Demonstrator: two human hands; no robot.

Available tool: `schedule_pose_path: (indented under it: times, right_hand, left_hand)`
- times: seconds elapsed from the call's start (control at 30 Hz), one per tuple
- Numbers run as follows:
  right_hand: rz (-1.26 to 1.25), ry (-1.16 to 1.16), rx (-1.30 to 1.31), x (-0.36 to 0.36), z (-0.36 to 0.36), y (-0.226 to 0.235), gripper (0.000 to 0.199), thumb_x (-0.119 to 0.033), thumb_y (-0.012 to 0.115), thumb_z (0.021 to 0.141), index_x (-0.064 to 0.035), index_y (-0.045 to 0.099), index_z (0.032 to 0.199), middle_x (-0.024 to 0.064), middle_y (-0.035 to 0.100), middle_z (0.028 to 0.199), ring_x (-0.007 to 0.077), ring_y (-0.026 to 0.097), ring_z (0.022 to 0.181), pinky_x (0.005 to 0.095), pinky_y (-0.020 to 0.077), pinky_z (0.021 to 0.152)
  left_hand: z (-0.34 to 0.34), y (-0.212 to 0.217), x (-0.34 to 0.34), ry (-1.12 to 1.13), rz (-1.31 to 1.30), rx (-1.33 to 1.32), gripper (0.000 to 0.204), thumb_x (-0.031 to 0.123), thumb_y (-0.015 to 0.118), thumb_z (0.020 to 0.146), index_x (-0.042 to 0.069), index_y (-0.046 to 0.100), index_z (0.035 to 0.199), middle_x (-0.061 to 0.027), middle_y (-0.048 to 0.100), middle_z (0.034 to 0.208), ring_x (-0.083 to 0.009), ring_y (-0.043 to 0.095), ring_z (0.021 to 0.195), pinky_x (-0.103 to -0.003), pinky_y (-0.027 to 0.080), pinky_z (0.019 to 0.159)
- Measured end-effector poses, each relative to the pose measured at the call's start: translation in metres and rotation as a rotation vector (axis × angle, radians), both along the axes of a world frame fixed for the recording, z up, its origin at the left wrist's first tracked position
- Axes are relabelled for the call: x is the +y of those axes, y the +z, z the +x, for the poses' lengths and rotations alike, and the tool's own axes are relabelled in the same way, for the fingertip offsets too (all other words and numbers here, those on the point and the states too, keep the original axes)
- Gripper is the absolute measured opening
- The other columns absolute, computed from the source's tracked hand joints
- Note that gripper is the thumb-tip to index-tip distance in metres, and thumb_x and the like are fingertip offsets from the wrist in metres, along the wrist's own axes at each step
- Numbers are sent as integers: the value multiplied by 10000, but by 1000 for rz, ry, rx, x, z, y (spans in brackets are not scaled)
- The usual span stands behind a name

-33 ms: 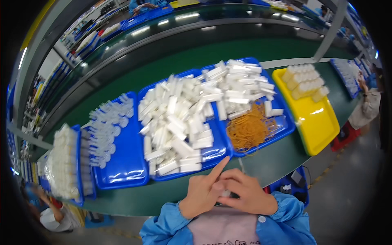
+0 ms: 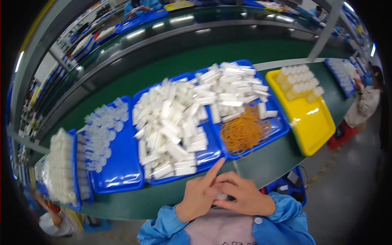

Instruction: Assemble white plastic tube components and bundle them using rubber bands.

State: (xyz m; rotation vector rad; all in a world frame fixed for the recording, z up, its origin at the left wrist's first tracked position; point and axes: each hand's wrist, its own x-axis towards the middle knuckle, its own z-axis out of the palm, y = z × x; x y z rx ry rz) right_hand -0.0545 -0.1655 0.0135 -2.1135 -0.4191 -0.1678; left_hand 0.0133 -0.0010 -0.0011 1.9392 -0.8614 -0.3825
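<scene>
**Two hands bunched together at the near edge, trays mostly untouched**

Two hands are seen pressed together just past the near edge of the green table (image 2: 261,163), right in front of the person's chest. The left hand (image 2: 200,196) is curled with its index finger stuck out toward the trays; the right hand (image 2: 245,196) is wrapped over it. Something small and pale seems to be pinched between them, but it's hidden by the fingers, so what's actually gripped can't be told.

Nearest to the hands, a heap of white tubes (image 2: 171,126) is piled in a blue tray (image 2: 212,155) along the near edge. Just right of it, a second blue tray (image 2: 281,126) is loaded with more white tubes (image 2: 232,90) at its far side and a tangle of orange rubber bands (image 2: 245,130) at its near side. A yellow tray (image 2: 314,122) toward the right end is given over to a few bundled pale tubes (image 2: 300,81) at its far end, the rest left bare.

Judging by that, only a handful of bundles are done, and a big pile of loose tubes is left. Clear tubes (image 2: 102,130) are laid out in another blue tray (image 2: 118,167) toward the left end.
</scene>
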Motion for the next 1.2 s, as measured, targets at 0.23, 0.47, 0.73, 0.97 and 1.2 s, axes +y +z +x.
schedule_pose_path:
  times: [0.23,0.47,0.73,0.97,1.2]
  right_hand:
    - [103,-647,-247,-124,7,25,340,11,707,734,-37,578,1044,113,537,1074,217,567,907,269,500,675]
    - [-402,-1030,-312,-287,22,24,309,-10,671,783,-45,590,1080,110,511,1037,191,584,773,269,495,657]
    - [-428,-1125,-241,-320,53,-8,262,-54,688,788,-51,630,1043,112,507,1076,210,604,741,324,498,675]
    - [-599,-1148,-352,-321,49,-17,281,-89,681,808,-57,637,1084,98,506,1122,222,590,786,330,498,693]
    - [-239,-790,-322,-240,56,15,284,-63,666,814,-58,629,1096,101,601,997,230,607,787,311,500,663]
  left_hand:
    - [13,6,28,512,-302,-234,839,648,294,927,-88,457,1293,-230,478,1336,-351,427,1267,-432,268,1085]
    - [85,-1,127,752,-188,-73,264,129,561,879,-32,605,1084,-111,578,1061,-223,536,982,-355,416,897]
    - [144,-30,191,813,553,-725,382,77,641,807,38,556,1177,-153,556,1074,-333,536,994,-404,430,856]
    - [161,-33,204,882,592,-756,417,20,689,722,41,521,1103,-155,533,1046,-362,506,1020,-423,415,853]
    - [135,-31,225,921,680,-834,350,46,720,679,39,518,966,-139,535,939,-369,505,892,-440,409,777]
